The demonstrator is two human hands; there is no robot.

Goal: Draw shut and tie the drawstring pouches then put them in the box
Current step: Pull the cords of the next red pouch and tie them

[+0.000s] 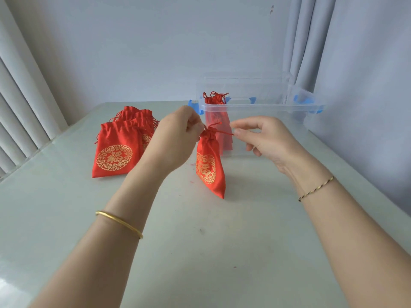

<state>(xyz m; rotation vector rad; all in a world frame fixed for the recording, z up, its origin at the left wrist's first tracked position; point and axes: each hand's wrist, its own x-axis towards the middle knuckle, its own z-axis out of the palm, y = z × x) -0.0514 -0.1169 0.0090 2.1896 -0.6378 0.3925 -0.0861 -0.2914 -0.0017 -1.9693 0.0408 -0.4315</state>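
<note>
Bright, even daylight, soft faint shadows, mild glare on table (66,218), wide-angle bending at edges, slightly soft pic.

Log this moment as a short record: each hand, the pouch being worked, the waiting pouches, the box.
left hand: pinching a drawstring end at the pouch neck
right hand: pinching the other drawstring end, pulled sideways
held pouch: red, gold emblem, neck gathered, hanging above the table
waiting pouches: red stack on the left, necks open
box: clear plastic, blue latches, lid open, tied pouches inside
</note>
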